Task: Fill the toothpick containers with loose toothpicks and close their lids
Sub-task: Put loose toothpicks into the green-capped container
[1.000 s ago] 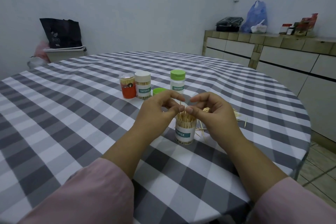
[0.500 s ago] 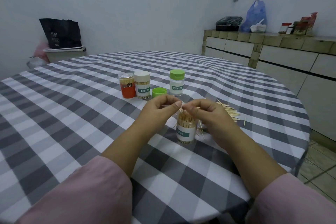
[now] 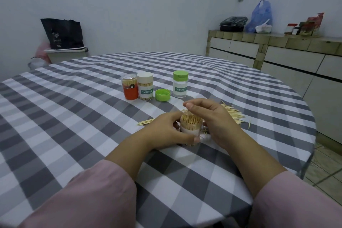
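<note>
An open clear toothpick container (image 3: 190, 128), packed with toothpicks, stands on the checked table (image 3: 74, 116). My left hand (image 3: 164, 132) grips its side. My right hand (image 3: 209, 116) arches over its mouth, fingertips pinched at the toothpick tips. Loose toothpicks (image 3: 232, 114) lie behind and right of my right hand, and a few more to the left (image 3: 146, 122). A loose green lid (image 3: 162, 95) lies upside down further back. Beside it stand a green-lidded container (image 3: 180, 84), a white-lidded one (image 3: 145, 86) and an orange one (image 3: 129, 89).
The round table's edge curves close on the right, with tiled floor (image 3: 325, 170) below. A counter with cabinets (image 3: 277, 50) and a blue bag (image 3: 260, 16) runs along the right wall. A bin with a black bag (image 3: 63, 33) stands at the back left.
My left hand dropped from above the container and now grips its side. My right hand stays over the mouth. The view tilted slightly downward.
</note>
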